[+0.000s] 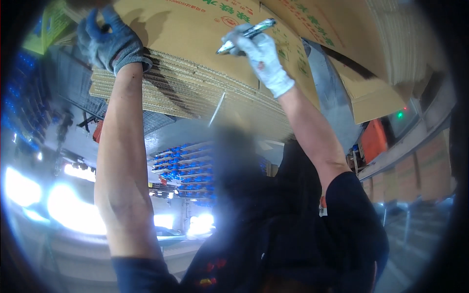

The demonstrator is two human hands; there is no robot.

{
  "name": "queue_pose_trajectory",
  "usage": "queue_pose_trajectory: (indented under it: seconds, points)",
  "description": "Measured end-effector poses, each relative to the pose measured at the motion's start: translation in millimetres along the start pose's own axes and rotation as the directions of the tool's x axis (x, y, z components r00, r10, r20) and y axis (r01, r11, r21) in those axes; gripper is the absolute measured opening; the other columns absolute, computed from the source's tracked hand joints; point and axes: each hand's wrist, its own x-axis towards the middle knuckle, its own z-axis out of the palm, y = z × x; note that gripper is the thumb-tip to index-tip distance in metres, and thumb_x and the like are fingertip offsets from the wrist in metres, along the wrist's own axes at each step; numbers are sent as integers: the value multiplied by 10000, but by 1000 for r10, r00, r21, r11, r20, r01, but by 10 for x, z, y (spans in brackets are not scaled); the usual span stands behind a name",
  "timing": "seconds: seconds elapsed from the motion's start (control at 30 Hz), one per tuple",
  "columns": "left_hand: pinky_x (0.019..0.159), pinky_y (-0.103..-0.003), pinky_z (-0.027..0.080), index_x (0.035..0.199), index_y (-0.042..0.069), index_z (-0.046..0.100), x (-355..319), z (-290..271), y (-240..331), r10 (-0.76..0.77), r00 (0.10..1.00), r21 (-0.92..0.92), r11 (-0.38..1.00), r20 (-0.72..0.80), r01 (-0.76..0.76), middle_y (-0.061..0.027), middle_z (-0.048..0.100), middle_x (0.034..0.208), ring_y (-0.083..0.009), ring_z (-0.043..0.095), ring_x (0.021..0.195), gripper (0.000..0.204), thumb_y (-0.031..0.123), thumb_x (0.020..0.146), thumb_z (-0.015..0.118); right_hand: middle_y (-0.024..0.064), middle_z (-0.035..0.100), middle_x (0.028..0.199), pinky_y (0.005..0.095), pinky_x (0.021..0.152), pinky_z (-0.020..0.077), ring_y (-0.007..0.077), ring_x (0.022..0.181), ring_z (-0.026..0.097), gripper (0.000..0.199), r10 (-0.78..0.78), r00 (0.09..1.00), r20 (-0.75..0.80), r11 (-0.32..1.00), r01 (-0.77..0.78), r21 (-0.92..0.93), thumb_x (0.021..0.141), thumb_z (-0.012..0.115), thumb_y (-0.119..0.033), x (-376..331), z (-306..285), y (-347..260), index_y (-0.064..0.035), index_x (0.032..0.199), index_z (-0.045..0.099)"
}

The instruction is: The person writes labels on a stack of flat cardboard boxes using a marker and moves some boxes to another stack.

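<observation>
Right grip (264, 58): closed around the pen (260, 28). The pen is over the top of the stack (185, 73), inward of the near edge. Its long axis slants, with the end at left lower and nearer the person. Contact with the top: cannot tell. Left grip (110, 41): farther from the pen, at the stack's left end, fingers curled; hold cannot be confirmed. The top spans between both grips; a gap separates the right edge from more cardboard (359, 34).

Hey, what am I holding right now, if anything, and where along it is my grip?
Your gloved right hand holds a marker pen around its middle, between thumb and fingers. Your gloved left hand shows nothing clearly held.
</observation>
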Motion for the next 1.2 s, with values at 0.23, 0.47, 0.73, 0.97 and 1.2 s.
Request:
queue_pose_trajectory:
  seconds: [0.23,0.47,0.73,0.97,1.2]
  points:
    - [994,-458,374,1133,224,647,16,65,-172,61,997,72,996,-47,-58,-107,488,1312,-320,441,1205,432,556,877,545,13,588,769,250,649,476,86,688,550,145,60,998,-8,998,-60,4,868,688,-141,4,172,20,-30,936,623]
    - [984,-441,387,1109,220,657,35,42,-185,74,997,82,994,-19,-72,-95,551,1226,-298,466,1172,421,553,880,542,22,621,779,240,666,491,88,702,580,157,67,998,10,996,-67,-57,862,698,-155,-6,126,30,-27,920,629]
    - [976,-464,379,1101,218,664,33,47,-192,34,999,81,996,-8,-33,-107,577,1198,-307,470,1146,441,573,874,534,18,616,751,249,645,507,86,675,580,146,70,996,-46,993,-74,-88,858,703,-150,22,128,46,-25,897,639]
    - [982,-479,366,1106,217,666,17,64,-188,9,1000,82,997,-5,-9,-130,575,1202,-321,460,1154,459,583,859,542,12,605,732,227,592,465,71,632,554,130,90,995,-43,994,-93,-57,857,703,-136,5,122,60,-21,885,649]
    - [985,-471,368,1087,221,675,39,73,-205,37,999,75,997,-9,-36,-128,578,1180,-313,462,1152,433,566,859,548,33,629,767,239,637,516,94,700,611,149,55,997,-63,998,-55,12,858,708,-138,53,110,94,-19,915,638]
